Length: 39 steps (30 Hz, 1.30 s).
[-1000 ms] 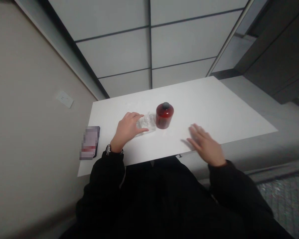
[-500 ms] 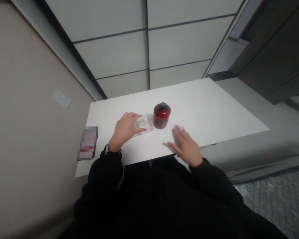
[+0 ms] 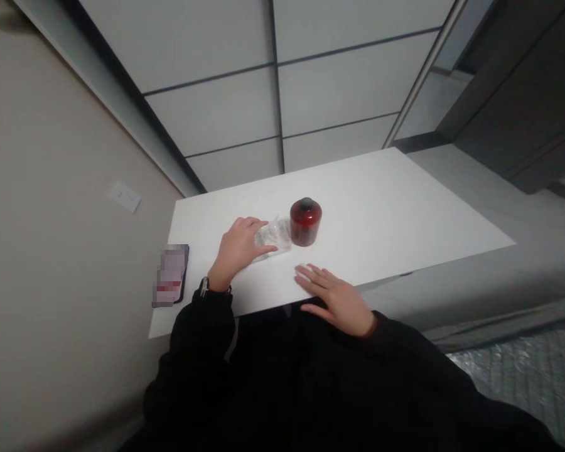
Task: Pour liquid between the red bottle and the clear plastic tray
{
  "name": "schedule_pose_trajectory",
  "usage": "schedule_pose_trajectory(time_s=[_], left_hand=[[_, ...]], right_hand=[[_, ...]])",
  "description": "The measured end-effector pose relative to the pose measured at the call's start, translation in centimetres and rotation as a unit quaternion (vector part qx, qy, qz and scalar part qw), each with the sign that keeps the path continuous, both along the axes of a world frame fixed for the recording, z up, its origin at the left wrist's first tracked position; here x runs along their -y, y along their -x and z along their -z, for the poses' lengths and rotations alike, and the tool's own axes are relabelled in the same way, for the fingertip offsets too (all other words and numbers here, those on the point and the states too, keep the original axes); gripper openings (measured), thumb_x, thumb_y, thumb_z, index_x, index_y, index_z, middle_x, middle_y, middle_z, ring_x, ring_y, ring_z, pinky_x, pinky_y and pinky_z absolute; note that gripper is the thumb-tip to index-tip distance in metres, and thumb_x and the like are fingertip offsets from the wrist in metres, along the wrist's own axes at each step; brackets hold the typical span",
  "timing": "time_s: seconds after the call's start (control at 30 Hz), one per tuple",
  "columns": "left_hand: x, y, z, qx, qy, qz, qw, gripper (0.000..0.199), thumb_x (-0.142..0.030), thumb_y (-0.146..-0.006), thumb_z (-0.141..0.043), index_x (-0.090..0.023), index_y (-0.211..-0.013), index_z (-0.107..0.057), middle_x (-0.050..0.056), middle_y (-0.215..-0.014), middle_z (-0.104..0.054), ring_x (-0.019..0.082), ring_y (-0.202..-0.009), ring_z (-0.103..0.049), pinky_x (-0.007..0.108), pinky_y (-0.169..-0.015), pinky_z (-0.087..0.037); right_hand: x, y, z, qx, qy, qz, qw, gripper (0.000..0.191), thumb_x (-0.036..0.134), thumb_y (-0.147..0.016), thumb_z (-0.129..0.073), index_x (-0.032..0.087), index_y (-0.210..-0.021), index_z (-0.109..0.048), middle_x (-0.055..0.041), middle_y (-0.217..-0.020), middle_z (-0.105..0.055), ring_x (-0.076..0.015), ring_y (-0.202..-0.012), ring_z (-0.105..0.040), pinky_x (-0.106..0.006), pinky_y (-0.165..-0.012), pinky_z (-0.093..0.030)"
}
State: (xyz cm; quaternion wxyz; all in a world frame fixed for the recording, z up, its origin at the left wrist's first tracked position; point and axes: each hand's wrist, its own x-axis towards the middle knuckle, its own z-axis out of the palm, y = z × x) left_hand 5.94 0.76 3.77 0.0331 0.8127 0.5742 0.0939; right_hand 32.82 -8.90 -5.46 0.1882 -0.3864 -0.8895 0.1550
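Left hand (image 3: 238, 248): thumb and forefinger curved about clear container (image 3: 279, 237); firmness of grasp cannot be told. Right hand (image 3: 338, 302): empty, released, fingers extended over near edge of white table (image 3: 386, 201). Red bottle (image 3: 305, 227), dark cap: upright, beyond right fingertips, just beside container. Phone (image 3: 172, 275): flat on table, left of left fingers, well apart.

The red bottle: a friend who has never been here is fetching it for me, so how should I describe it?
Find the white table before the panelled doors. Near its middle stands the red bottle. Its deep red body and dark cap distinguish it from the clear object at the left hand.
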Motion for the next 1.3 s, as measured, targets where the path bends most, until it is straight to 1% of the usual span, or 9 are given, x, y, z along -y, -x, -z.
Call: schedule_pose_trajectory(time_s=[0.2, 0.33, 0.47, 0.6, 0.77, 0.93, 1.03, 1.17, 1.3], left_hand=[[-0.1, 0.1, 0.1, 0.01, 0.004, 0.002, 1.0, 0.056, -0.051, -0.086, -0.082, -0.027, -0.135, -0.068, 0.008, -0.134, -0.07, 0.032, -0.124, -0.06, 0.042, -0.097, -0.055], [-0.1, 0.1, 0.2, 0.016, -0.001, 0.002, 1.0, 0.055, -0.05, -0.087, -0.082, -0.027, -0.135, -0.069, 0.009, -0.134, -0.071, 0.033, -0.124, -0.061, 0.044, -0.098, -0.055], [-0.1, 0.0, 0.2, 0.017, 0.008, -0.001, 1.0, 0.059, -0.05, -0.085, -0.084, -0.023, -0.136, -0.069, 0.01, -0.135, -0.071, 0.034, -0.125, -0.061, 0.044, -0.1, -0.054], [0.0, -0.1, 0.3, 0.022, 0.003, -0.003, 1.0, 0.06, -0.051, -0.085, -0.084, -0.023, -0.136, -0.069, 0.009, -0.135, -0.071, 0.033, -0.125, -0.06, 0.042, -0.099, -0.053], [-0.1, 0.1, 0.5, 0.016, -0.006, 0.003, 1.0, 0.059, -0.05, -0.086, -0.083, -0.023, -0.136, -0.068, 0.009, -0.136, -0.071, 0.031, -0.125, -0.06, 0.041, -0.101, -0.052], [-0.1, 0.1, 0.4, 0.003, -0.006, 0.007, 1.0, 0.059, -0.051, -0.088, -0.081, -0.021, -0.137, -0.068, 0.01, -0.136, -0.07, 0.032, -0.125, -0.06, 0.043, -0.102, -0.053], [-0.1, 0.1, 0.3, 0.006, -0.005, 0.007, 1.0, 0.061, -0.051, -0.086, -0.083, -0.02, -0.136, -0.068, 0.01, -0.134, -0.071, 0.032, -0.124, -0.061, 0.043, -0.102, -0.053], [0.0, 0.1, 0.4, 0.017, -0.002, 0.003, 1.0, 0.058, -0.051, -0.087, -0.082, -0.022, -0.135, -0.069, 0.01, -0.134, -0.071, 0.032, -0.123, -0.061, 0.042, -0.099, -0.055], [-0.2, 0.1, 0.6, 0.023, -0.002, 0.006, 1.0, 0.057, -0.05, -0.088, -0.081, -0.021, -0.135, -0.068, 0.01, -0.133, -0.071, 0.032, -0.123, -0.061, 0.044, -0.099, -0.056]], right_hand=[[-0.4, -14.5, 1.9, 0.046, -0.056, 0.306, 0.949, 0.06, 0.055, -0.106, -0.045, 0.022, -0.157, -0.052, -0.0155, -0.166, -0.047, -0.0408, -0.154, -0.044, -0.068, -0.118, -0.045], [-0.5, -17.8, 2.4, 0.069, -0.045, 0.344, 0.935, 0.064, 0.055, -0.107, -0.041, 0.016, -0.156, -0.052, -0.0194, -0.168, -0.043, -0.0452, -0.153, -0.043, -0.073, -0.118, -0.04], [0.2, -13.1, 2.0, 0.056, -0.035, 0.267, 0.961, 0.061, 0.05, -0.108, -0.041, 0.018, -0.16, -0.047, -0.0167, -0.17, -0.04, -0.0406, -0.158, -0.036, -0.069, -0.123, -0.036], [0.3, -4.1, 0.3, 0.039, 0.012, 0.1, 0.994, 0.057, 0.043, -0.11, -0.042, 0.023, -0.162, -0.044, -0.0121, -0.172, -0.038, -0.0342, -0.16, -0.033, -0.064, -0.126, -0.035], [-0.5, 6.7, -2.1, 0.036, 0.025, -0.107, 0.993, 0.059, 0.046, -0.108, -0.049, 0.014, -0.157, -0.051, -0.0134, -0.17, -0.04, -0.036, -0.158, -0.038, -0.059, -0.129, -0.034], [-1.3, 10.2, -2.7, 0.028, 0.0, -0.182, 0.983, 0.055, 0.047, -0.109, -0.049, 0.016, -0.154, -0.054, -0.0084, -0.167, -0.047, -0.0312, -0.155, -0.044, -0.053, -0.13, -0.034], [-2.1, 6.9, -1.6, 0.031, -0.006, -0.119, 0.992, 0.056, 0.048, -0.108, -0.049, 0.017, -0.155, -0.053, -0.0108, -0.167, -0.046, -0.0336, -0.154, -0.045, -0.058, -0.127, -0.037], [-3.2, -3.5, 0.4, 0.045, -0.002, 0.1, 0.994, 0.055, 0.048, -0.109, -0.043, 0.022, -0.157, -0.051, -0.0137, -0.168, -0.045, -0.0357, -0.156, -0.042, -0.065, -0.123, -0.039], [-3.8, -14.7, 1.4, 0.09, 0.006, 0.353, 0.931, 0.059, 0.051, -0.109, -0.033, 0.018, -0.154, -0.052, -0.0192, -0.169, -0.042, -0.0422, -0.155, -0.041, -0.072, -0.119, -0.037]])
